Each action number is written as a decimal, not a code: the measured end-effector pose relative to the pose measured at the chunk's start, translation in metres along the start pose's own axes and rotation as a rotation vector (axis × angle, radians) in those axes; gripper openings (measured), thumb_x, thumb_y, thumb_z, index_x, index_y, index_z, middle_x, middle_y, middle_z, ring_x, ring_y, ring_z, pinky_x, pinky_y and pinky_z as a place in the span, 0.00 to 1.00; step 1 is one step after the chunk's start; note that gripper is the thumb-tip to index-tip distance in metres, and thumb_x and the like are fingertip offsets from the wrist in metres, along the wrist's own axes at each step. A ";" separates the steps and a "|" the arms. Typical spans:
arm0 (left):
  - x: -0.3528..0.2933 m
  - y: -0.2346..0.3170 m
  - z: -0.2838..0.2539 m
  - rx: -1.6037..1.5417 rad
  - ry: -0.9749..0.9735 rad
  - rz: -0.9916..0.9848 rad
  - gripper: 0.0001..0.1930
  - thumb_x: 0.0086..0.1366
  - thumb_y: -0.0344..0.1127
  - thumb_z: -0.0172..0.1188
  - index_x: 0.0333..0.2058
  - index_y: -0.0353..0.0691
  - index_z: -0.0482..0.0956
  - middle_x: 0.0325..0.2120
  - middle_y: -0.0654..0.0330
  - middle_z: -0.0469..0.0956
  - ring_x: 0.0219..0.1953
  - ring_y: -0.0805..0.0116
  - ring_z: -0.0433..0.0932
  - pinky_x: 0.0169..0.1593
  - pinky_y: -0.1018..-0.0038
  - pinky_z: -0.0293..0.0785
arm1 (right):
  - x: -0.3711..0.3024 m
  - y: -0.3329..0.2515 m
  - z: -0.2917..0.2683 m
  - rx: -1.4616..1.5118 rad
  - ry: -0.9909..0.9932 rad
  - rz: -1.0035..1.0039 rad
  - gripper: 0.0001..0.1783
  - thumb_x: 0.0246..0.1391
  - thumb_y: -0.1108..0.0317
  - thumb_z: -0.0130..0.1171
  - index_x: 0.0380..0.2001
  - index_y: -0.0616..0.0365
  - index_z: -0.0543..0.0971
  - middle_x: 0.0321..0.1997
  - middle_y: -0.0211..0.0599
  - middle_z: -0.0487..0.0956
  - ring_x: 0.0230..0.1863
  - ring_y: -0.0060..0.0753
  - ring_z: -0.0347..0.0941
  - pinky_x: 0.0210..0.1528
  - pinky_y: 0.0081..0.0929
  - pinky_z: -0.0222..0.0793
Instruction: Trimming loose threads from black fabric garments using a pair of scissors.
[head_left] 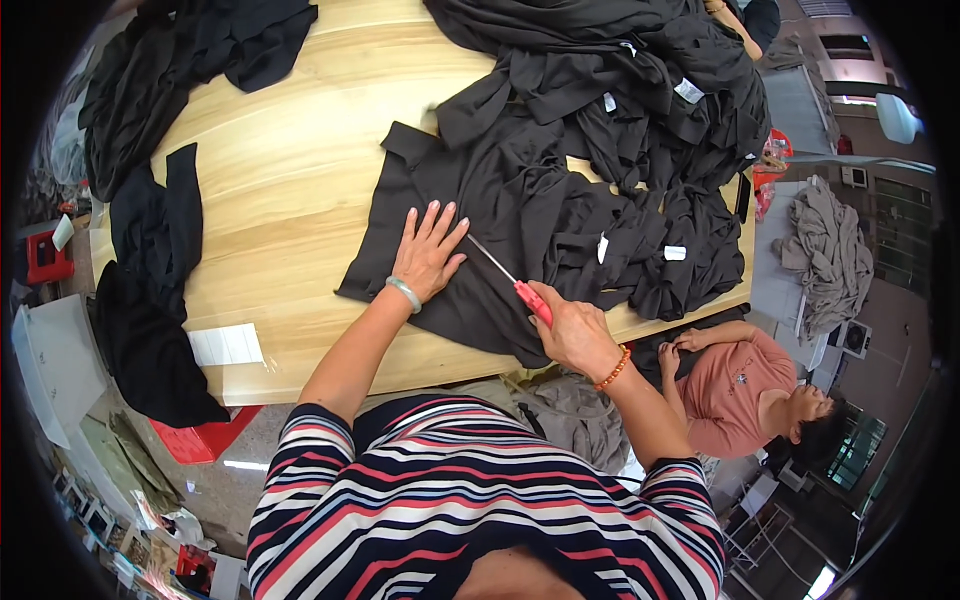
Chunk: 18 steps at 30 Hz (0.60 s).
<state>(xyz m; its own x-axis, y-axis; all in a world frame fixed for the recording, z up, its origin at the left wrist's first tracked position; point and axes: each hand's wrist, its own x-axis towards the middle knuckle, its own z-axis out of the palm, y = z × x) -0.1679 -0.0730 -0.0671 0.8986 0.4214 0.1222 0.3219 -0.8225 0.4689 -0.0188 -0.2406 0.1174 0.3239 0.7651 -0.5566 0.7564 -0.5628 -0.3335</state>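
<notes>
My left hand (430, 255) lies flat on a black garment (470, 190), fingers spread, pressing the cloth against the wooden table (290, 150). In my right hand (575, 335) is a red-handled tool with a long thin metal shaft (522, 287); its exact kind is not clear. My right fingers wrap around the handle. The shaft slants up and left over the cloth, its tip close to my left fingers. Whether the tip touches the fabric I cannot tell. The garment spreads from the table's near edge toward a heap of black garments (620, 110).
White labels (675, 253) show on several garments at the right. More black clothes (155, 225) lie along the table's left side, near a white paper (226, 345). A co-worker in a pink shirt (735, 390) is close by at the right. A red stool (205, 440) stands below the left edge.
</notes>
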 end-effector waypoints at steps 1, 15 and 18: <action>-0.001 -0.001 0.002 -0.037 -0.017 -0.023 0.29 0.59 0.46 0.61 0.60 0.53 0.68 0.65 0.58 0.58 0.69 0.52 0.50 0.68 0.46 0.42 | 0.003 -0.002 0.001 -0.012 -0.006 0.007 0.26 0.54 0.65 0.57 0.57 0.53 0.68 0.28 0.55 0.79 0.34 0.59 0.77 0.39 0.47 0.72; 0.003 0.000 -0.003 -0.004 -0.007 -0.081 0.28 0.57 0.46 0.63 0.58 0.58 0.71 0.65 0.64 0.59 0.69 0.40 0.44 0.65 0.33 0.33 | 0.067 -0.013 0.005 -0.001 -0.029 -0.122 0.23 0.54 0.62 0.57 0.52 0.58 0.70 0.33 0.56 0.80 0.39 0.58 0.77 0.43 0.46 0.72; 0.005 0.001 -0.004 -0.010 -0.016 -0.083 0.29 0.57 0.46 0.63 0.59 0.57 0.70 0.65 0.64 0.60 0.69 0.39 0.44 0.65 0.34 0.34 | 0.085 -0.018 0.006 -0.027 0.079 -0.185 0.22 0.52 0.64 0.58 0.50 0.61 0.72 0.30 0.55 0.80 0.35 0.55 0.79 0.40 0.43 0.74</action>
<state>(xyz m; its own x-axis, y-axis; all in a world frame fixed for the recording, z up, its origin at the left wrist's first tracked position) -0.1639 -0.0703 -0.0626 0.8737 0.4815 0.0692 0.3921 -0.7812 0.4859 -0.0078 -0.1673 0.0710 0.2209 0.8772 -0.4263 0.8215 -0.4030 -0.4035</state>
